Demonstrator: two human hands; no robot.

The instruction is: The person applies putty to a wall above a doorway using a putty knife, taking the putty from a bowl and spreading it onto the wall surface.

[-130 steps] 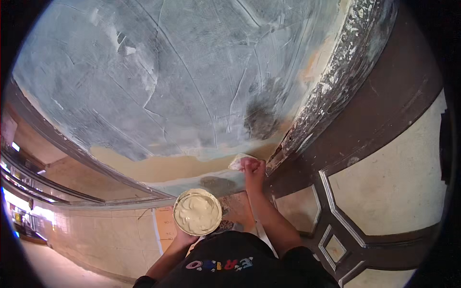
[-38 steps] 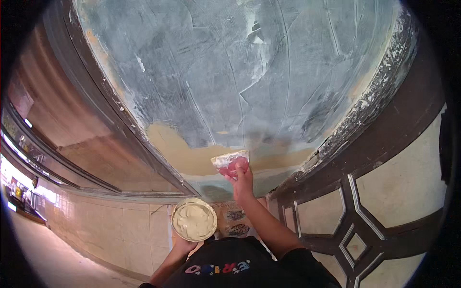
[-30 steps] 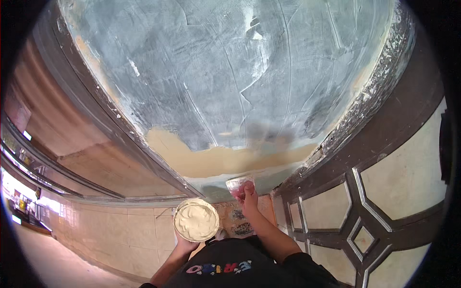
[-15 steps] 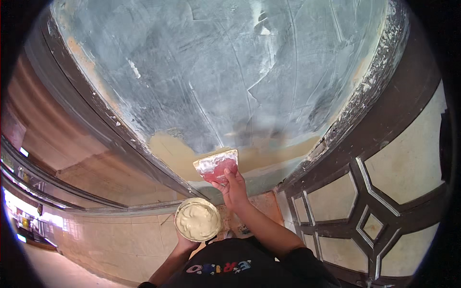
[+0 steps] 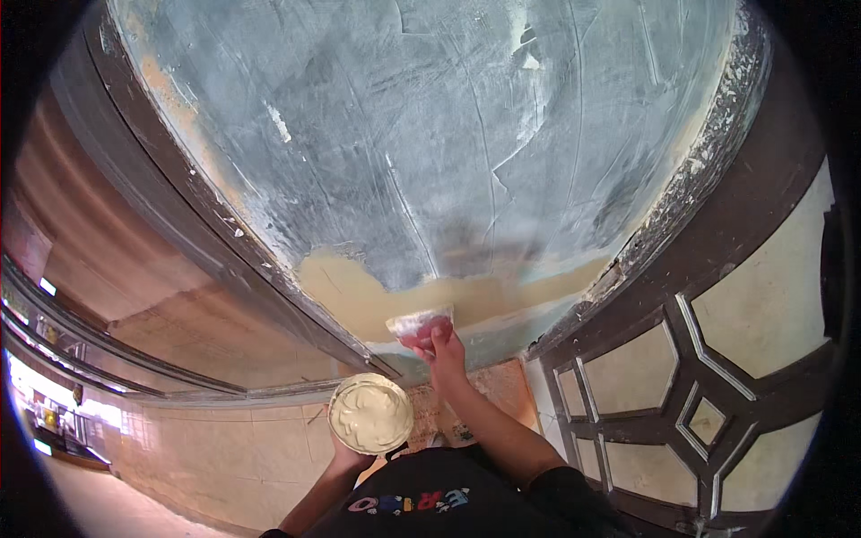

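My right hand (image 5: 447, 360) grips a red flat scraper (image 5: 432, 332) whose wide blade is smeared with whitish paste. The blade lies at the low part of the grey wall (image 5: 359, 134), over a tan-coloured patch (image 5: 345, 291); whether its whole edge touches cannot be told. Near my body, my left hand (image 5: 346, 457) holds up a round tub (image 5: 334, 437) from its left side and below. Thick cream-coloured putty (image 5: 368, 414) with swirled ridges fills the tub. Most of my left fingers are hidden beneath it.
A dark-framed door (image 5: 717, 386) with pale panels stands on the right. Dark wooden trim (image 5: 206, 242) runs along the wall's left side, next to brown panels. Pale floor tiles (image 5: 260, 457) lie at the lower left, and a reddish, speckled floor strip (image 5: 502, 394) lies below the wall.
My right hand has drawn the scraper slightly down the wall, and its face now appears more tilted. The view has shifted a little. My left hand still holds the tub.
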